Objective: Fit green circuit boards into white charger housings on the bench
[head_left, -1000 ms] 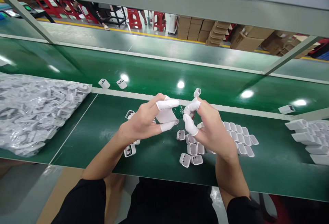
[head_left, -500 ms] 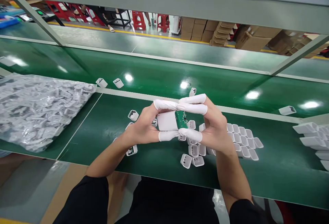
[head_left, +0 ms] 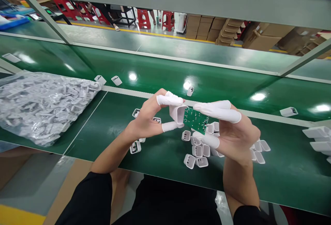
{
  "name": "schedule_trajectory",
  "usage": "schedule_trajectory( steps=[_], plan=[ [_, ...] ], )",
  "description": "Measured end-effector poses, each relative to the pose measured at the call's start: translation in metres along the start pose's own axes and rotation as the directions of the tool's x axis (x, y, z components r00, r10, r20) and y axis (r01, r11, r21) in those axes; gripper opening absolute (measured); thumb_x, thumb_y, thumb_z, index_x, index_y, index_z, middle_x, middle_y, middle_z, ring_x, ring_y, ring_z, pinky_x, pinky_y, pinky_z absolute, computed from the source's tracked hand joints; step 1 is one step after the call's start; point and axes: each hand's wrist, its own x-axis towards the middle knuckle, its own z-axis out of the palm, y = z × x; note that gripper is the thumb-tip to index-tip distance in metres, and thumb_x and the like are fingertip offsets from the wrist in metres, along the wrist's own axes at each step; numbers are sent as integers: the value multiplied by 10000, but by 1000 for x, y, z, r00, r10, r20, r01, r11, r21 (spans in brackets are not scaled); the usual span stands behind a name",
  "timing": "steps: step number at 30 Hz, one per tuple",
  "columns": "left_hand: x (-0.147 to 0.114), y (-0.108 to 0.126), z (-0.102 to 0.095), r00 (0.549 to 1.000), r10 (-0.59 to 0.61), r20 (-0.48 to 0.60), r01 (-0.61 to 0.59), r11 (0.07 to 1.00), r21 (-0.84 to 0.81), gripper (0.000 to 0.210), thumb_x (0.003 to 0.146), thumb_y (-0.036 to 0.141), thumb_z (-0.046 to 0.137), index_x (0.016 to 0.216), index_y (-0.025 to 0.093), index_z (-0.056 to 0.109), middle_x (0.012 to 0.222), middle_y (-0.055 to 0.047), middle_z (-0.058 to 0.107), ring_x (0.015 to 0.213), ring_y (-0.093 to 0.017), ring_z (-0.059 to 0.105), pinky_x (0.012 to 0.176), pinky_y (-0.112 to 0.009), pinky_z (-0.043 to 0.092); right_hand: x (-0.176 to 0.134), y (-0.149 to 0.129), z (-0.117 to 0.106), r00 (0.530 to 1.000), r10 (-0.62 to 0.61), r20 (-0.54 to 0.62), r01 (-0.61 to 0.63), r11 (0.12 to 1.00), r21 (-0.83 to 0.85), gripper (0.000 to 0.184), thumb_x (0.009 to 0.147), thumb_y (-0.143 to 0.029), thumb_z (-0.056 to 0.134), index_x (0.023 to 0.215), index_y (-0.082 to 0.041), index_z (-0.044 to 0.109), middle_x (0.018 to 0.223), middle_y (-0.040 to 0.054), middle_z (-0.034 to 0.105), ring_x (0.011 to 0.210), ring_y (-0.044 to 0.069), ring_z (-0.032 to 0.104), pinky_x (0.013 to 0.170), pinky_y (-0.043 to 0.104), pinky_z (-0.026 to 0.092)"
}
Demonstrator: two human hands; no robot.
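Observation:
My left hand [head_left: 148, 116], with white finger cots, grips a white plastic charger housing [head_left: 176, 114] between thumb and fingers. The housing's open end faces right. My right hand [head_left: 234, 132], also in finger cots, pinches a green circuit board [head_left: 196, 120] by its upper and lower edges. Solder joints dot the board's visible face. Its left end is at the housing's mouth; I cannot tell whether it reaches inside. Below the right hand, white housings [head_left: 197, 151] stand in a cluster with their openings up. Beside the left forearm are housings with parts inside [head_left: 135, 147].
A clear bag of white plastic parts [head_left: 49, 104] lies at the left. More housings [head_left: 319, 145] are stacked at the right edge. Several single housings, one at the right [head_left: 289, 111], lie on the green surface beyond the pale strip [head_left: 129, 92]. A metal frame bar [head_left: 165, 6] crosses above.
The circuit board, mostly inside the housing before, now shows far more of its length. My right hand has moved right with the board, and the housing has tilted, showing its opening.

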Motion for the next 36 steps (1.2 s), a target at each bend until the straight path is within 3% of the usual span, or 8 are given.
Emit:
schedule_trajectory(
  steps=[8,13,20,30,36],
  plan=[
    [1,3,-5,999,-2,37,-1,997,77,703,917,290,973,1551,373,681,1186,-77,763,1129,-304,804,866,-489,733,1,-1,2,998,-3,58,1,999,38,799,851,-145,994,1570,-343,708,1270,64,875,1108,315,853,805,490,753],
    [3,3,-5,999,37,32,-39,996,74,718,908,257,978,1559,343,688,1179,-84,768,1110,-297,801,883,-478,724,1,0,3,998,-19,58,15,998,64,767,861,-105,970,1561,-298,723,1262,80,873,1122,313,838,819,491,743],
    [7,0,-6,995,98,34,-100,990,95,733,870,270,1011,1534,293,702,1133,-77,784,988,-251,783,860,-438,711,-1,3,3,998,-12,54,9,998,60,811,829,-132,1004,1564,-333,727,1286,65,877,1124,312,848,838,479,744],
    [8,3,-7,995,86,59,-93,988,124,598,931,303,956,1478,287,715,1088,-66,785,987,-243,775,868,-441,715,-1,4,2,997,-13,74,10,999,44,832,798,-84,1000,1553,-319,740,1297,80,865,1073,308,837,797,475,717],
    [7,5,-7,995,82,63,-90,986,144,601,929,278,952,1480,284,712,1184,-98,789,1017,-260,786,864,-445,711,0,2,2,997,-9,75,8,1000,16,805,834,-137,1003,1560,-350,727,1246,58,872,1049,292,832,779,462,707]
  ],
)
